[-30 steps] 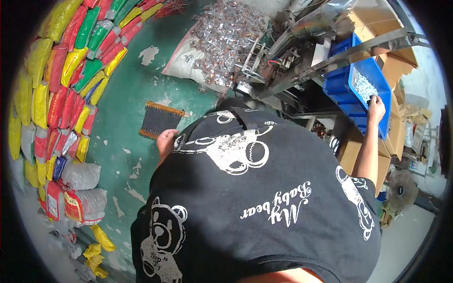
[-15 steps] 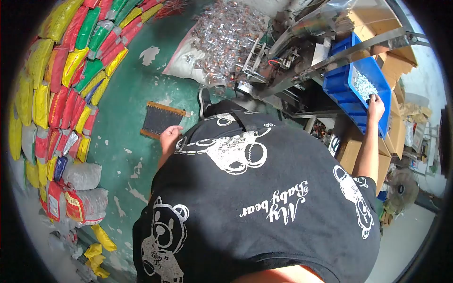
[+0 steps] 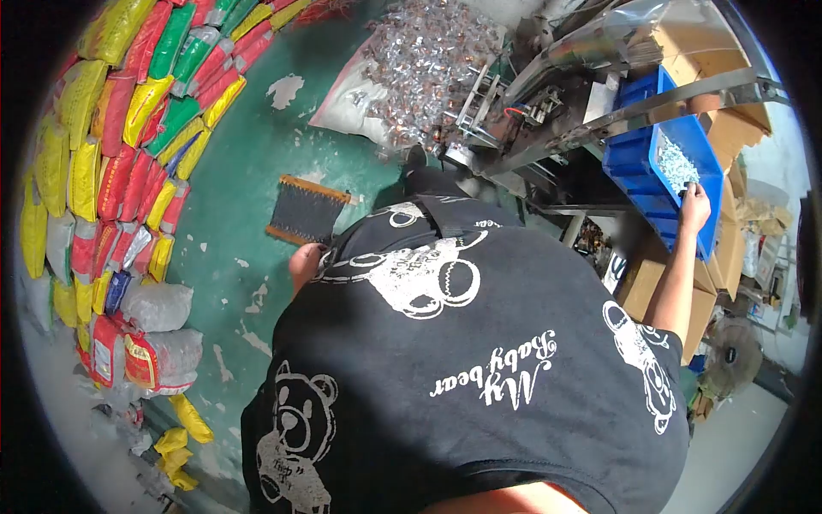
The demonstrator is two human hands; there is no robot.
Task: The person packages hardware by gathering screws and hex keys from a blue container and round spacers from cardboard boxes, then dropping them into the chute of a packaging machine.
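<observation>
My left hand [image 3: 305, 264] is low beside the hem of my black shirt [image 3: 479, 360], its fingers curled in; what they hold, if anything, is hidden. Off to the right, my right hand [image 3: 696, 208] is at the front edge of a blue bin [image 3: 638, 176]. Its fingers are pressed together beside small pale pieces [image 3: 676, 164] in the bin, and a small dark spot shows at the fingertips, too small to name. Just beyond my left hand, a wood-edged stool with a dark woven seat [image 3: 305, 212] stands on the green floor.
Stacked colourful sacks [image 3: 116, 180] line the left side. A large pile of clear-wrapped pieces [image 3: 428, 64] lies at the top on a white sack [image 3: 355, 107]. A machine [image 3: 522, 107] with a metal bar stands beside the bin; cardboard boxes [image 3: 728, 248] and a fan [image 3: 729, 355] are at right.
The whole view has shifted slightly. My left hand has drawn in against the shirt, and its fingers, extended half a second ago, are now curled. My right hand remains at the bin.
</observation>
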